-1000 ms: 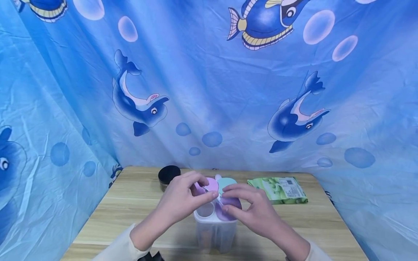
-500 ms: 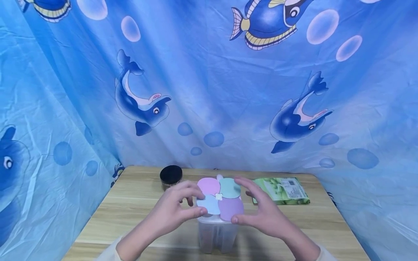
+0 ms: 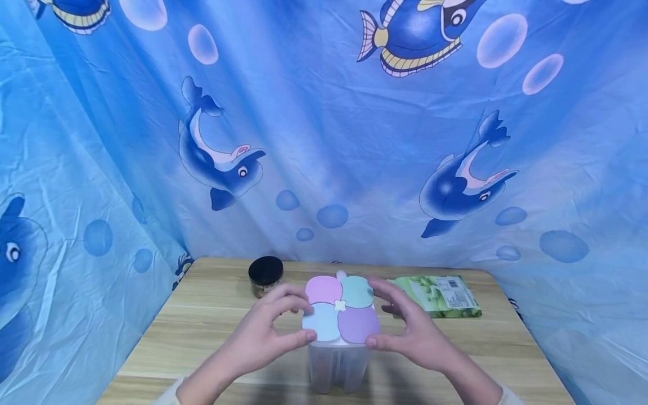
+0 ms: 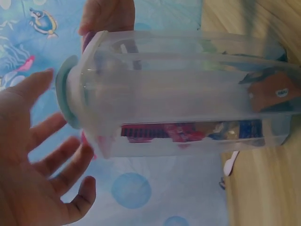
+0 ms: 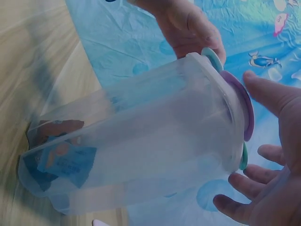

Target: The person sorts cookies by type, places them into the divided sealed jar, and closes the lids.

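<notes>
A tall clear storage canister [image 3: 338, 363] stands upright on the table, topped by four-petal lids. The light blue lid [image 3: 321, 322], purple lid [image 3: 358, 324], pink lid [image 3: 324, 289] and green lid [image 3: 357, 292] all lie flat around a small white centre piece. My left hand [image 3: 273, 323] spreads loosely at the left side, its fingertips right at the light blue lid's edge. On the other side my right hand [image 3: 412, 323] has its thumb by the purple lid and its fingers by the green one. Through the clear walls show a blue packet [image 5: 68, 160], a brown packet [image 4: 272, 92] and a red packet [image 4: 178, 133].
Behind my left hand stands a jar with a black lid [image 3: 265, 271]. A green food pouch [image 3: 440, 296] lies at the back right of the wooden table [image 3: 202, 315]. Behind the canister shows part of a pale pink spoon [image 4: 230, 164]. A blue sea-print curtain [image 3: 324, 140] surrounds the table.
The light blue lid, raised a second ago with a round opening showing beneath, now lies flat over it. My hands have moved apart from the middle to either side of the canister top.
</notes>
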A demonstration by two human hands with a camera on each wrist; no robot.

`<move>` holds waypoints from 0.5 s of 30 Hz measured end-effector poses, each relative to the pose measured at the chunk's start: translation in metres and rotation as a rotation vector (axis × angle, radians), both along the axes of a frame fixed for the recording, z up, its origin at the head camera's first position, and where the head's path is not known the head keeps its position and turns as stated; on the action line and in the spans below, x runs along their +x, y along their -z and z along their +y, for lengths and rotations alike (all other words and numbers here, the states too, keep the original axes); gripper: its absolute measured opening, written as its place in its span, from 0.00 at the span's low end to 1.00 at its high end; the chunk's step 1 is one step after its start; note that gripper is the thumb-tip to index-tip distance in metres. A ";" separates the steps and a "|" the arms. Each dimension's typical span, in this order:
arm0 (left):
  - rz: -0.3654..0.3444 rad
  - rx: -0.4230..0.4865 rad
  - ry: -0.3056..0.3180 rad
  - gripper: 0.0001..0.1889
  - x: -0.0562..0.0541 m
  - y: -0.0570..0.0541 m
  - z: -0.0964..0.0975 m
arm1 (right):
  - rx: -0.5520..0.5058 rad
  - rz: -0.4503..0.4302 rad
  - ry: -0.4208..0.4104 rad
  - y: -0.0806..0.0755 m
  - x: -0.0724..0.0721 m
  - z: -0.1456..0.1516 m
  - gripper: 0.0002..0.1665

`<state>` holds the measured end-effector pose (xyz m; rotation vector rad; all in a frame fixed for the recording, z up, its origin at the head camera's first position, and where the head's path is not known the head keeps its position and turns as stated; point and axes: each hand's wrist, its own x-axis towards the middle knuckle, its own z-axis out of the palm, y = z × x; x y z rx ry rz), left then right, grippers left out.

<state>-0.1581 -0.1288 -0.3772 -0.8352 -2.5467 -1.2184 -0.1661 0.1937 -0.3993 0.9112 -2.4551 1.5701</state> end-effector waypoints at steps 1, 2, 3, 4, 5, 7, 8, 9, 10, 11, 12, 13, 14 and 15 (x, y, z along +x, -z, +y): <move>-0.013 0.017 -0.008 0.22 -0.002 0.001 0.000 | -0.008 -0.005 -0.011 0.000 -0.002 0.001 0.53; -0.034 0.033 -0.013 0.25 -0.003 0.003 -0.001 | -0.016 -0.011 -0.025 0.001 -0.005 0.002 0.54; -0.062 0.050 -0.013 0.28 -0.005 0.004 -0.001 | -0.026 -0.022 -0.040 0.001 -0.008 0.003 0.54; -0.096 0.066 -0.005 0.33 -0.008 0.006 -0.001 | -0.033 -0.033 -0.058 0.002 -0.012 0.004 0.54; -0.130 0.082 0.013 0.36 -0.010 0.007 -0.001 | -0.040 -0.045 -0.078 0.003 -0.015 0.004 0.54; -0.210 0.110 0.061 0.41 -0.014 0.011 -0.002 | -0.052 -0.084 -0.124 0.005 -0.021 0.005 0.55; -0.241 0.120 0.087 0.42 -0.015 0.014 -0.002 | -0.056 -0.106 -0.149 0.006 -0.024 0.005 0.56; -0.268 0.129 0.108 0.44 -0.017 0.016 -0.001 | -0.057 -0.128 -0.170 0.007 -0.026 0.005 0.56; -0.289 0.137 0.124 0.45 -0.018 0.017 -0.001 | -0.057 -0.145 -0.185 0.007 -0.028 0.005 0.57; -0.302 0.143 0.134 0.46 -0.019 0.019 -0.001 | -0.056 -0.163 -0.196 0.007 -0.029 0.005 0.57; -0.309 0.145 0.140 0.47 -0.019 0.020 -0.001 | -0.055 -0.176 -0.205 0.007 -0.030 0.004 0.58; -0.314 0.151 0.143 0.47 -0.020 0.021 0.000 | -0.054 -0.186 -0.211 0.006 -0.030 0.004 0.58; -0.326 0.165 0.144 0.47 -0.020 0.022 0.000 | -0.053 -0.193 -0.211 0.006 -0.030 0.004 0.59; -0.344 0.186 0.149 0.48 -0.021 0.022 0.001 | -0.052 -0.198 -0.211 0.005 -0.030 0.004 0.59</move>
